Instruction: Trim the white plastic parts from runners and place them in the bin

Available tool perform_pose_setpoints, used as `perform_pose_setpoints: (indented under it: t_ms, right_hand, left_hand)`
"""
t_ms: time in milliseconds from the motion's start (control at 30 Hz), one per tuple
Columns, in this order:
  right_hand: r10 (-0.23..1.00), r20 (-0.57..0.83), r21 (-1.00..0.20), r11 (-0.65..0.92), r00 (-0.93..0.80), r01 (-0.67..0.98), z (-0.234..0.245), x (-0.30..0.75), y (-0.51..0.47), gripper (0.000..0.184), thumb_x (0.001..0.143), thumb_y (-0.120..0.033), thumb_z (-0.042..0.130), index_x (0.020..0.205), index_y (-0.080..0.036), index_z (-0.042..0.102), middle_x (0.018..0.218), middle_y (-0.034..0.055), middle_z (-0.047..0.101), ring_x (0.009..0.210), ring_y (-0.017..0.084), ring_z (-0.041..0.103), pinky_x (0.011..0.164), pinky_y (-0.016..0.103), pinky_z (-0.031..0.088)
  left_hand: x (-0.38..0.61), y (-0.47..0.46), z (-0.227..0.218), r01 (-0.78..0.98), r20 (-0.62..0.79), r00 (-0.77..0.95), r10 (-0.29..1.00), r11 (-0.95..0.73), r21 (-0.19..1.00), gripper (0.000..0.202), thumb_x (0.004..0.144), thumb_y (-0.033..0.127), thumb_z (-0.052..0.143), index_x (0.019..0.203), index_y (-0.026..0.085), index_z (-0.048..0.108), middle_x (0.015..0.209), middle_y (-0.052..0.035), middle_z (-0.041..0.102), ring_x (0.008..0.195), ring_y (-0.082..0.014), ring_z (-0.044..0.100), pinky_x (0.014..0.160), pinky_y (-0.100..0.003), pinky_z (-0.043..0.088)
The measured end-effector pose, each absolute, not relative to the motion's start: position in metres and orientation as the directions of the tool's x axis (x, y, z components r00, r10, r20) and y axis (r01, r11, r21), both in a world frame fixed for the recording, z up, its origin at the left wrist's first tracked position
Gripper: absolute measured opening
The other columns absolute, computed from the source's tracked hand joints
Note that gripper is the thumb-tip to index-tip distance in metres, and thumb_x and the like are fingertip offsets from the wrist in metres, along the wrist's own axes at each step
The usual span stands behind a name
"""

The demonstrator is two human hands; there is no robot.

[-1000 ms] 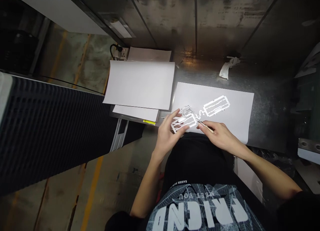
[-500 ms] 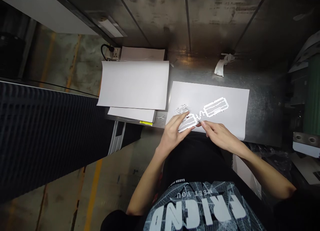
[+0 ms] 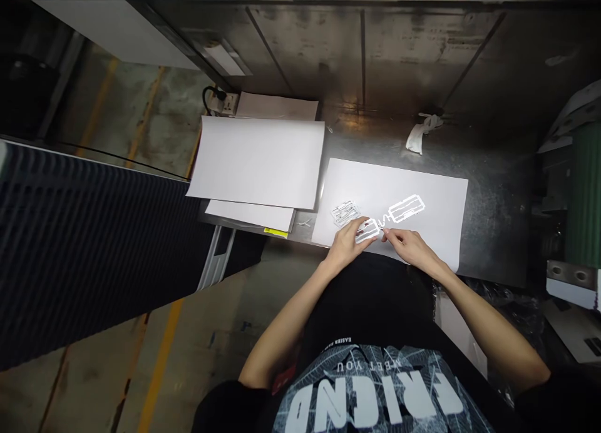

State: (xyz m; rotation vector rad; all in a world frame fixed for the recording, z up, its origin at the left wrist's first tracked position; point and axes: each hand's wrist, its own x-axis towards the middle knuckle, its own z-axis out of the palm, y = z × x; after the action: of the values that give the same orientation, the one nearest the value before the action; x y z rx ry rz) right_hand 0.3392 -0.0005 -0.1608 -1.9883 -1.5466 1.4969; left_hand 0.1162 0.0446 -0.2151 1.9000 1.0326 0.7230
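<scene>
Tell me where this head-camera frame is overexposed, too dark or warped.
Head view: the white sheet and the cut-out pattern on it glare almost featureless. The metal bench carries a warm reflection near its back, and the frame corners sink into shadow. The wide lens splays lines outward, as on the ribbed panel. The left hand and right hand are small but fairly sharp.

Black T-shirt bearing large white "FRIEND" lettering and smaller "MEET YOU", over a pale web-like print. The left hand and right hand are bare.
</scene>
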Motion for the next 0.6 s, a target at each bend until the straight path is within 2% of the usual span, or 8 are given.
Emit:
perform_pose_setpoints:
  t_ms: [100,267,367,433,500,600]
  right_hand:
    - [0.831,-0.554,-0.678,-0.412,-0.055,0.609,-0.167,0.341,-0.001,0.064,0.104,-0.072,0.035,0.096,-0.024,0.076,0.069,-0.0002,0.059,0.069,0.018,0.052,0.072,0.031,0.036]
    - [0.858,-0.513,-0.678,-0.392,-0.018,0.622,-0.182,0.34,-0.003,0.062,0.104,-0.069,0.036,0.09,-0.023,0.074,0.068,0.0001,0.059,0.068,0.018,0.053,0.073,0.031,0.037]
    - [0.892,-0.451,-0.672,-0.366,0.036,0.644,-0.188,0.338,-0.006,0.056,0.105,-0.067,0.038,0.093,-0.022,0.071,0.075,0.0012,0.063,0.072,0.019,0.056,0.076,0.031,0.038]
    - [0.918,-0.386,-0.665,-0.346,0.092,0.662,-0.19,0.338,-0.007,0.047,0.102,-0.064,0.048,0.102,-0.022,0.069,0.084,0.0021,0.066,0.077,0.02,0.059,0.078,0.031,0.04]
    - [0.939,-0.314,-0.656,-0.321,0.139,0.684,-0.191,0.339,-0.008,0.035,0.097,-0.053,0.059,0.109,-0.02,0.065,0.099,0.0048,0.068,0.089,0.022,0.062,0.083,0.032,0.041]
    - [0.956,-0.267,-0.654,-0.273,0.122,0.706,-0.193,0.342,-0.005,0.029,0.092,-0.039,0.068,0.113,-0.02,0.062,0.117,0.0069,0.066,0.105,0.023,0.062,0.089,0.032,0.042]
  left_hand:
    - [0.117,0.045,-0.224,0.412,0.08,0.513,0.855,-0.326,0.851,0.052,0.095,0.038,0.076,0.139,0.019,0.056,0.132,-0.0103,0.067,0.114,-0.0218,0.069,0.098,-0.035,0.06]
    - [0.121,0.048,-0.234,0.47,0.067,0.541,0.838,-0.368,0.802,0.053,0.096,0.04,0.075,0.14,0.02,0.053,0.133,-0.0089,0.067,0.117,-0.021,0.068,0.102,-0.033,0.056]
    - [0.121,0.056,-0.248,0.569,0.068,0.482,0.873,-0.372,0.733,0.049,0.097,0.04,0.073,0.136,0.016,0.055,0.13,-0.013,0.066,0.122,-0.0267,0.063,0.108,-0.041,0.052]
    - [0.118,0.065,-0.26,0.648,0.073,0.414,0.907,-0.35,0.676,0.047,0.097,0.037,0.072,0.134,0.012,0.056,0.135,-0.0191,0.062,0.13,-0.0335,0.057,0.113,-0.05,0.046]
    - [0.114,0.074,-0.271,0.705,0.071,0.375,0.924,-0.334,0.626,0.048,0.095,0.032,0.074,0.134,0.009,0.057,0.142,-0.0239,0.056,0.136,-0.0392,0.05,0.115,-0.056,0.041]
    - [0.109,0.083,-0.282,0.744,0.054,0.38,0.923,-0.339,0.576,0.048,0.092,0.024,0.075,0.135,0.01,0.057,0.146,-0.0233,0.053,0.138,-0.0397,0.048,0.115,-0.055,0.04]
